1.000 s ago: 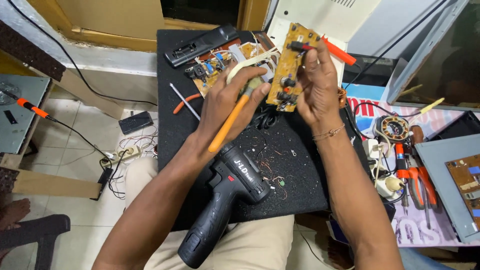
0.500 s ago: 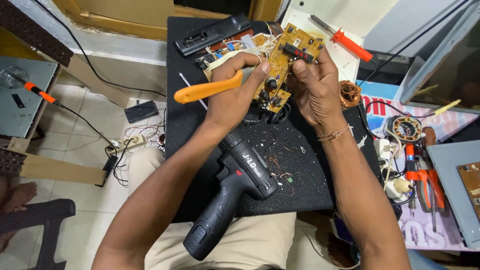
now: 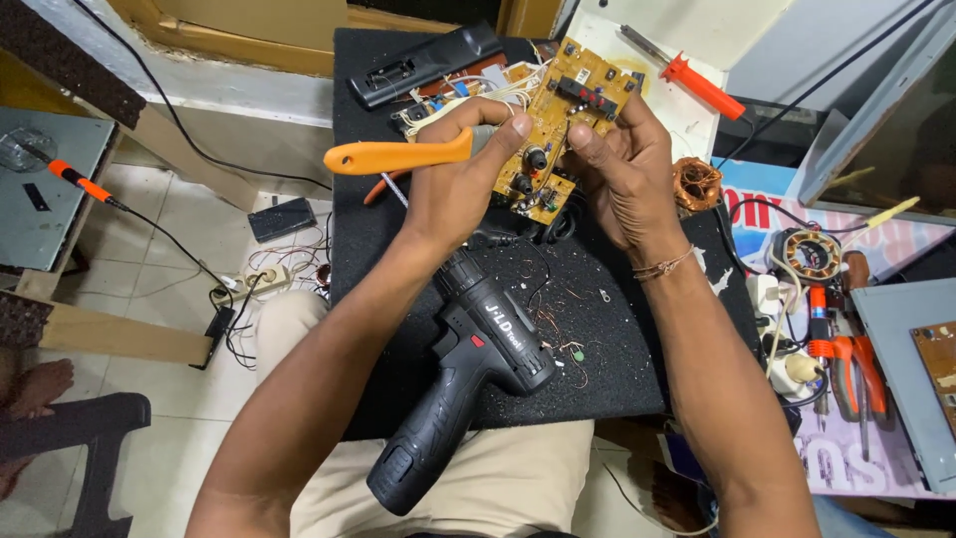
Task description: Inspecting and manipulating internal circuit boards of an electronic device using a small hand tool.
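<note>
My left hand (image 3: 460,179) grips an orange-handled tool (image 3: 393,156), its handle pointing left and its tip hidden against a yellow circuit board (image 3: 563,120). My right hand (image 3: 619,169) holds that board tilted upright above a black foam mat (image 3: 617,349), thumb on the component side. The two hands are close together at the board's middle. A black cordless drill (image 3: 463,379) lies on the mat and on my lap, just below my left forearm.
A black remote-like casing (image 3: 423,62), another board with wires and a red-handled screwdriver (image 3: 697,82) lie behind. Copper coils (image 3: 695,182), pliers (image 3: 856,364) and plugs crowd the right side. A soldering iron (image 3: 75,179) and cables sit at left on the tiled floor.
My left hand has swung the orange tool from pointing down-left to lying level, its tip brought to the board. The right hand has kept hold of the board.
</note>
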